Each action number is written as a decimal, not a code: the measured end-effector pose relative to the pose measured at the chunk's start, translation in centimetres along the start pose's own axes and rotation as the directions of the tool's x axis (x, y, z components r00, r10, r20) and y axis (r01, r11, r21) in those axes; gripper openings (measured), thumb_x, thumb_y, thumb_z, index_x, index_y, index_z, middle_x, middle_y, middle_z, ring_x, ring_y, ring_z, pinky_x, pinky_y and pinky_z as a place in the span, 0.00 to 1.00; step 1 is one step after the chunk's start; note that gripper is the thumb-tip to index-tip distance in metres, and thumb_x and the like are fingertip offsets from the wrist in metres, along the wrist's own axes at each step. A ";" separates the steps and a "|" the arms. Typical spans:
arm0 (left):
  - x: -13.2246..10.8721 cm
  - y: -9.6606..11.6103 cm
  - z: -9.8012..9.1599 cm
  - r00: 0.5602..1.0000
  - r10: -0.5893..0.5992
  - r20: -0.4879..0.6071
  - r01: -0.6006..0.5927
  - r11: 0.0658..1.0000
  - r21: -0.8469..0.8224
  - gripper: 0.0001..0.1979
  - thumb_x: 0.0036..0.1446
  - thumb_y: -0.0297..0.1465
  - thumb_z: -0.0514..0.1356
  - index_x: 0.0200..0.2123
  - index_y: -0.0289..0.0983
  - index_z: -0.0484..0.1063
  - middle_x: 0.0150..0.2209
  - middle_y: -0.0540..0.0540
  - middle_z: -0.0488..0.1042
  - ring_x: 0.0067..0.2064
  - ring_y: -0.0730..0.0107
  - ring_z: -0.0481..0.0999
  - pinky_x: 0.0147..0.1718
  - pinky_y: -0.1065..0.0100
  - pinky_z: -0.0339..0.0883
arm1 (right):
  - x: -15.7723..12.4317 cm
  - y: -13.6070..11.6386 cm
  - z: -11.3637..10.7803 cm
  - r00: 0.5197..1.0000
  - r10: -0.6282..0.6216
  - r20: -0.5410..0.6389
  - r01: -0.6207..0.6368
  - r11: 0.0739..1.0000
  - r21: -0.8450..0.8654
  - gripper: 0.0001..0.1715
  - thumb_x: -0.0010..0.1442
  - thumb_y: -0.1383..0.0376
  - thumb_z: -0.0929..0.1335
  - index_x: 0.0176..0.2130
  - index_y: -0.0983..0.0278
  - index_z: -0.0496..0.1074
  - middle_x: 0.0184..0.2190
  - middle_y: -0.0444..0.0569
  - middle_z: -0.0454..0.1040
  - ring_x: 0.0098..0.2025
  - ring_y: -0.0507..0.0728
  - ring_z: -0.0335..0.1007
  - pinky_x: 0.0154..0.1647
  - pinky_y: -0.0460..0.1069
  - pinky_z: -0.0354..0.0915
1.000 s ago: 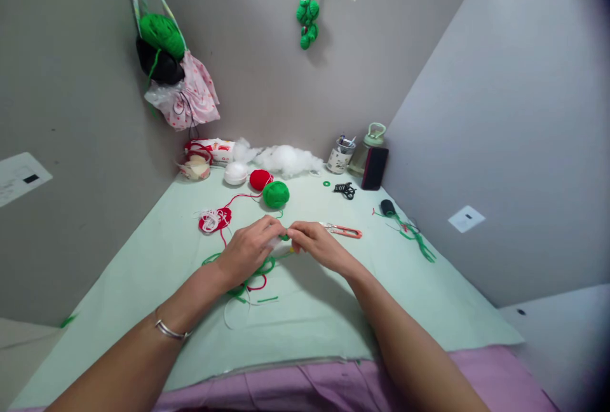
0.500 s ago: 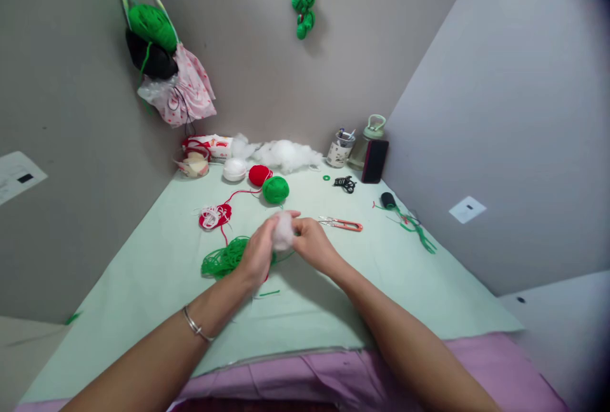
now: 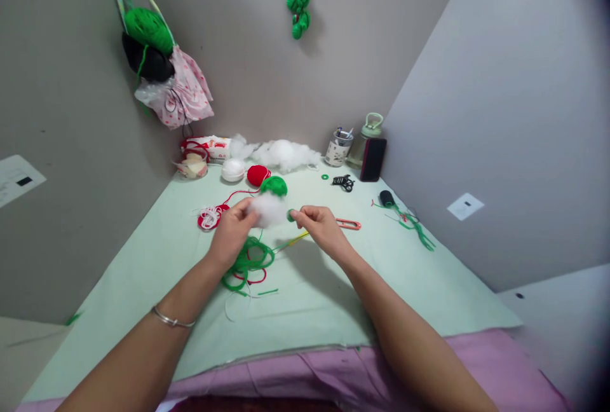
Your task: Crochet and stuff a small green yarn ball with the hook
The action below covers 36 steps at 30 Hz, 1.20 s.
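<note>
My left hand pinches a fluffy tuft of white fiber stuffing above the table. Close to its right edge, my right hand grips a small green crochet piece between thumb and fingers, so most of the piece is covered. Below the hands lies a loose heap of green yarn, with a red strand in it. A thin yellow tool, perhaps a crochet hook, rests beside the right hand. Orange thread snips are partly hidden behind that hand.
Toward the back are a green yarn ball, a red yarn ball, a white ball and more stuffing. At right stand a pen cup, a bottle and a phone. Black scissors lie before them.
My hands have moved apart, the left one going left with the stuffing. The tuft looks looser and wider. The green piece and the yellow tool now show.
</note>
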<state>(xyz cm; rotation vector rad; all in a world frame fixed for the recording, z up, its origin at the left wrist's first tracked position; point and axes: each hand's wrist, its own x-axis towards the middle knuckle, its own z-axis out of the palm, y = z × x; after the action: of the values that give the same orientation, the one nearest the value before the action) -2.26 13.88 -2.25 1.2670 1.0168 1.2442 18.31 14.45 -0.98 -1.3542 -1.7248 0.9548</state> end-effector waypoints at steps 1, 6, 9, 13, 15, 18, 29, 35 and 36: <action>0.1 0.3 -0.2 1.000 -0.011 0.004 0.011 1.000 -0.025 0.17 0.54 0.39 0.64 0.44 0.37 0.77 0.42 0.45 0.82 0.44 0.61 0.79 0.46 0.64 0.72 | 0.0 0.0 0.0 1.000 -0.003 -0.017 0.002 1.000 -0.022 0.25 0.61 0.47 0.65 0.23 0.61 0.65 0.18 0.38 0.52 0.23 0.50 0.46 0.26 0.48 0.46; -0.3 1.0 0.3 0.985 -0.090 0.145 0.101 0.992 -0.073 0.23 0.46 0.34 0.68 0.47 0.38 0.72 0.34 0.49 0.79 0.32 0.69 0.77 0.32 0.70 0.69 | -0.5 0.1 0.9 0.999 -0.047 -0.009 0.045 0.988 -0.144 0.18 0.62 0.57 0.64 0.24 0.61 0.65 0.20 0.40 0.59 0.25 0.52 0.54 0.28 0.48 0.49; -0.5 0.3 1.2 0.981 -0.098 0.168 0.109 0.992 -0.057 0.22 0.45 0.33 0.69 0.45 0.38 0.71 0.31 0.51 0.77 0.30 0.70 0.75 0.30 0.71 0.67 | -1.0 0.0 1.5 0.996 -0.077 0.052 0.087 0.971 -0.221 0.09 0.59 0.65 0.64 0.26 0.61 0.66 0.22 0.43 0.68 0.28 0.54 0.60 0.30 0.47 0.51; -0.2 -0.6 1.4 0.994 -0.058 0.096 0.060 0.998 -0.016 0.20 0.43 0.30 0.68 0.42 0.38 0.71 0.33 0.52 0.75 0.33 0.71 0.74 0.33 0.72 0.67 | -1.2 0.0 1.8 0.990 -0.091 0.106 0.121 0.936 -0.330 0.08 0.55 0.72 0.65 0.32 0.61 0.71 0.28 0.46 0.76 0.30 0.56 0.66 0.34 0.47 0.54; -0.1 -0.8 1.2 0.995 -0.044 0.084 0.044 0.999 0.009 0.18 0.44 0.32 0.68 0.41 0.38 0.72 0.37 0.50 0.77 0.35 0.69 0.76 0.35 0.70 0.69 | -1.1 0.0 1.9 0.992 -0.091 0.093 0.120 0.918 -0.379 0.09 0.60 0.71 0.63 0.34 0.61 0.72 0.28 0.47 0.76 0.30 0.57 0.66 0.34 0.48 0.54; -0.2 -0.8 0.9 0.995 -0.034 0.094 0.029 0.998 0.054 0.16 0.47 0.34 0.67 0.41 0.37 0.75 0.41 0.46 0.80 0.39 0.66 0.78 0.38 0.68 0.70 | -1.2 0.0 1.9 0.990 -0.099 0.099 0.132 0.896 -0.424 0.11 0.65 0.68 0.61 0.36 0.60 0.73 0.27 0.46 0.75 0.30 0.57 0.66 0.34 0.48 0.53; -0.1 -1.4 0.5 0.995 0.028 0.100 -0.047 0.981 0.186 0.10 0.46 0.29 0.63 0.34 0.37 0.77 0.36 0.47 0.79 0.41 0.62 0.77 0.43 0.65 0.70 | -1.3 0.2 1.3 0.969 -0.138 0.207 0.217 0.874 -0.434 0.09 0.62 0.71 0.61 0.34 0.60 0.68 0.25 0.43 0.68 0.29 0.56 0.59 0.33 0.48 0.51; -0.3 -1.6 0.8 0.995 0.063 0.081 -0.080 0.972 0.219 0.10 0.45 0.31 0.62 0.34 0.37 0.77 0.43 0.44 0.80 0.47 0.58 0.78 0.48 0.63 0.70 | -1.2 0.1 1.2 0.967 -0.157 0.202 0.225 0.900 -0.374 0.09 0.62 0.71 0.60 0.33 0.60 0.66 0.24 0.42 0.66 0.28 0.54 0.59 0.33 0.47 0.51; -0.2 -1.6 0.9 0.995 0.065 0.078 -0.081 0.971 0.224 0.11 0.46 0.32 0.62 0.35 0.37 0.77 0.44 0.44 0.80 0.48 0.58 0.78 0.49 0.62 0.70 | -1.2 0.0 1.2 0.966 -0.160 0.201 0.224 0.906 -0.358 0.09 0.62 0.71 0.60 0.33 0.60 0.66 0.25 0.42 0.67 0.28 0.54 0.60 0.33 0.47 0.51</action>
<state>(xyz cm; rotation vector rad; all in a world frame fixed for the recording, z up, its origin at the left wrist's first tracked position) -1.26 13.69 -3.79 1.5260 1.0924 1.1540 17.46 13.19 -1.66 -1.3321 -2.2141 0.6593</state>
